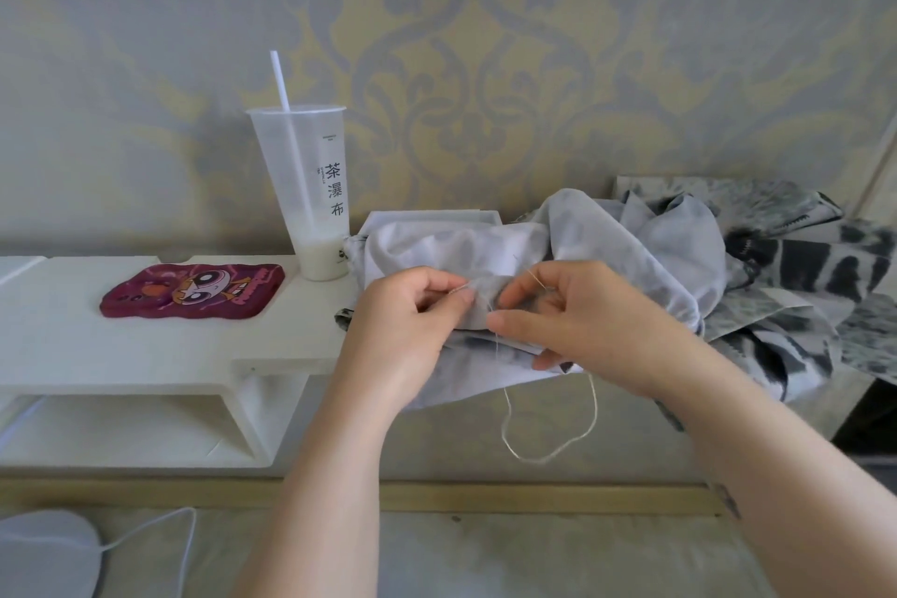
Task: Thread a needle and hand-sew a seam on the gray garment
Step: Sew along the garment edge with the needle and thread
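The gray garment (606, 238) lies bunched on the white shelf, with a fold held up between both hands. My left hand (412, 311) pinches the needle (458, 290) at the fold's left side; only a short thin piece of it shows. My right hand (573, 311) grips the fabric from the right, thumb on top and fingers curled behind. A pale thread (548, 444) runs from the fold and hangs in a loop below my right hand.
A tall plastic cup (315, 189) with a straw and a little milky drink stands left of the garment. A pink cartoon phone case (194, 291) lies on the white shelf (145, 345). Black-and-white patterned cloth (801, 267) is piled at right. A white cable (184, 544) trails at lower left.
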A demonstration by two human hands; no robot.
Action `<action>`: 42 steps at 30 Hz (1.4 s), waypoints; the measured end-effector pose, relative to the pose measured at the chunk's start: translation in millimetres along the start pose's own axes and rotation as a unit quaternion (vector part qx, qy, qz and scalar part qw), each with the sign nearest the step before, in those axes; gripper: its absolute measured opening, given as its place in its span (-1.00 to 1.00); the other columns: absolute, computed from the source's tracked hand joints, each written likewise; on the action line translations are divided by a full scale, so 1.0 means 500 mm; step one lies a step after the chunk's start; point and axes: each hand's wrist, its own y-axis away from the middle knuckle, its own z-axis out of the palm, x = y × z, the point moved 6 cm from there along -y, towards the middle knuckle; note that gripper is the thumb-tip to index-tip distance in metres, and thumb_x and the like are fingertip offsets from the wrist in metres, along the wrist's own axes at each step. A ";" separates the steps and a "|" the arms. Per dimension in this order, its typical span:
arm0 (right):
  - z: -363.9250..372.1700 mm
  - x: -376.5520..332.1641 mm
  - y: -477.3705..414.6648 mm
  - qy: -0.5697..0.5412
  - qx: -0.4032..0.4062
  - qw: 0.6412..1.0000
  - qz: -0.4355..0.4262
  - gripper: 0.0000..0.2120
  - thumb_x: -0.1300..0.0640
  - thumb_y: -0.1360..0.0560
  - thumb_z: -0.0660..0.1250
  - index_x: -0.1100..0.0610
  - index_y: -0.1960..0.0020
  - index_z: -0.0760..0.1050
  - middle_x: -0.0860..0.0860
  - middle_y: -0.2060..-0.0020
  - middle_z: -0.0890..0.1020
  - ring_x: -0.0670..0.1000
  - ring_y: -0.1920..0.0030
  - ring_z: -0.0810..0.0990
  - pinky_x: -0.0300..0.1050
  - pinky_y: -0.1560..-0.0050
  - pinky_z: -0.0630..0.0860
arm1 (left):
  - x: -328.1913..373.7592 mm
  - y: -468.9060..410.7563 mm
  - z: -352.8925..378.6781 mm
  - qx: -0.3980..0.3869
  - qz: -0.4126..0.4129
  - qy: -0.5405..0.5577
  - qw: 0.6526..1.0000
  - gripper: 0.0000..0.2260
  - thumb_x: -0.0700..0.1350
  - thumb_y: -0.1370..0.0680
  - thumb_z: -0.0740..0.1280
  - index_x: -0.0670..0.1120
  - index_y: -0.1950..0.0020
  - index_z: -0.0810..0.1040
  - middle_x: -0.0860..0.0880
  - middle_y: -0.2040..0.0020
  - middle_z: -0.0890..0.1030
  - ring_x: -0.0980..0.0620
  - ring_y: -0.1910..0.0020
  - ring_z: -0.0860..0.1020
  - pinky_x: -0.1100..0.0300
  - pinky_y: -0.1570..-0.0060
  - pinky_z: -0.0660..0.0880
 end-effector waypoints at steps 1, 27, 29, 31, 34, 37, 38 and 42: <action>0.004 -0.002 -0.001 0.021 0.026 0.999 -0.010 -0.80 0.02 -0.39 0.47 0.14 0.13 0.56 -0.12 0.63 0.32 -0.11 0.50 0.41 -0.20 0.33 0.56 | 0.002 0.001 0.002 -0.004 -0.001 0.000 1.000 -0.94 -0.08 -0.52 0.38 0.06 0.14 0.62 0.10 0.21 0.68 0.24 0.20 0.61 0.51 0.23 0.43; -0.016 0.007 -0.003 -0.025 0.005 0.999 0.026 -0.80 0.07 -0.54 0.31 0.04 -0.15 0.46 0.02 0.50 0.41 -0.03 0.47 0.60 0.04 0.05 0.62 | 0.015 0.003 -0.001 0.000 0.056 -0.034 0.998 -0.93 -0.13 -0.53 0.38 0.04 0.12 0.61 0.17 0.20 0.65 0.33 0.21 0.57 0.53 0.21 0.39; -0.021 0.015 -0.009 0.068 0.038 0.997 0.018 -0.86 0.04 -0.52 0.32 0.02 -0.06 0.48 0.07 0.45 0.51 0.06 0.32 0.67 0.03 0.06 0.61 | 0.021 0.005 -0.002 -0.002 0.074 -0.040 0.996 -0.92 -0.14 -0.52 0.38 0.03 0.12 0.62 0.17 0.22 0.64 0.33 0.22 0.55 0.53 0.21 0.38; -0.034 0.019 -0.014 0.115 0.082 0.990 -0.006 -0.90 0.03 -0.51 0.34 0.05 0.13 0.53 0.04 0.48 0.52 0.03 0.37 0.61 -0.10 0.19 0.58 | 0.024 0.006 -0.003 0.000 0.087 -0.052 0.995 -0.88 -0.16 -0.52 0.38 0.06 0.14 0.61 0.17 0.22 0.65 0.31 0.21 0.56 0.51 0.20 0.39; -0.056 0.022 -0.018 0.147 0.125 0.981 -0.031 -0.85 0.06 -0.50 0.36 0.10 0.21 0.56 -0.02 0.54 0.41 -0.11 0.53 0.36 -0.39 0.46 0.31 | 0.024 0.006 -0.001 -0.001 0.097 -0.072 0.993 -0.86 -0.17 -0.52 0.38 0.07 0.16 0.60 0.14 0.23 0.65 0.25 0.21 0.58 0.48 0.20 0.42; -0.063 0.032 -0.020 0.163 0.117 0.979 -0.029 -0.84 0.07 -0.51 0.35 0.10 0.21 0.57 -0.04 0.54 0.42 -0.15 0.53 0.36 -0.42 0.46 0.31 | 0.015 0.004 0.005 0.001 0.088 -0.110 0.990 -0.83 -0.13 -0.52 0.39 0.14 0.19 0.58 0.15 0.25 0.64 0.19 0.19 0.59 0.30 0.14 0.49; -0.063 0.037 -0.020 0.173 0.112 0.978 -0.024 -0.83 0.06 -0.51 0.35 0.07 0.24 0.56 -0.06 0.54 0.44 -0.17 0.52 0.38 -0.42 0.45 0.32 | 0.011 0.003 0.008 0.005 0.083 -0.129 0.988 -0.81 -0.11 -0.52 0.39 0.17 0.22 0.56 0.17 0.25 0.64 0.18 0.17 0.59 0.20 0.10 0.52; -0.066 0.049 -0.023 0.231 0.110 0.967 -0.008 -0.75 0.03 -0.52 0.32 -0.07 0.33 0.45 -0.12 0.54 0.48 -0.18 0.47 0.47 -0.30 0.37 0.41 | 0.000 0.003 0.020 0.009 0.053 -0.175 0.983 -0.77 -0.05 -0.50 0.39 0.21 0.30 0.51 0.23 0.27 0.61 0.16 0.15 0.59 0.02 0.04 0.54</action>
